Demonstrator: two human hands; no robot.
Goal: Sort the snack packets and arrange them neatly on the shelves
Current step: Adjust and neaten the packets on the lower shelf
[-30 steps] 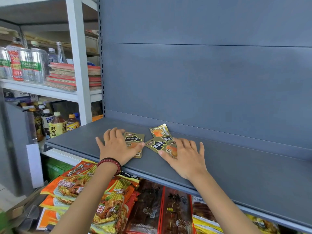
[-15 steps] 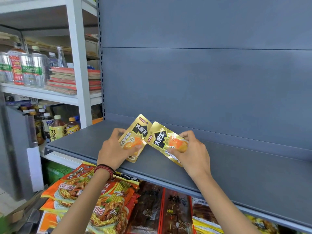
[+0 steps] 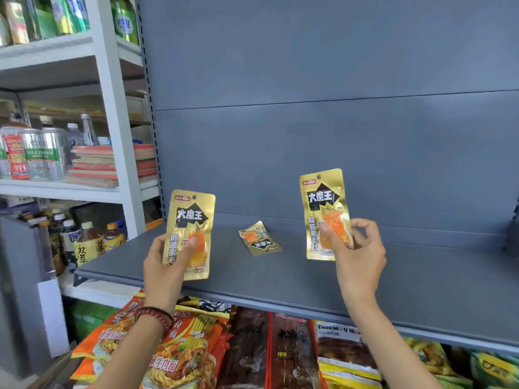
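Note:
My left hand (image 3: pixel 165 265) grips a gold snack packet (image 3: pixel 191 217) upright above the front left part of the grey shelf (image 3: pixel 421 284), thumb across its lower half. Further right, my right hand (image 3: pixel 356 248) pinches a second gold packet (image 3: pixel 323 203) of the same kind, also upright and raised above the shelf. A third gold packet (image 3: pixel 259 239) lies flat on the shelf between my two hands, turned upside down.
Below the shelf lie orange noodle packs (image 3: pixel 179 349), dark red packets (image 3: pixel 269 352) and yellow packets (image 3: pixel 345 357). A white rack (image 3: pixel 112 113) at left holds bottles, cans and stacked books. The grey back panel (image 3: pixel 337 122) rises behind the shelf.
Both hands lifted a packet each off the shelf, stood them upright and moved them apart. One packet stayed lying on the shelf between them.

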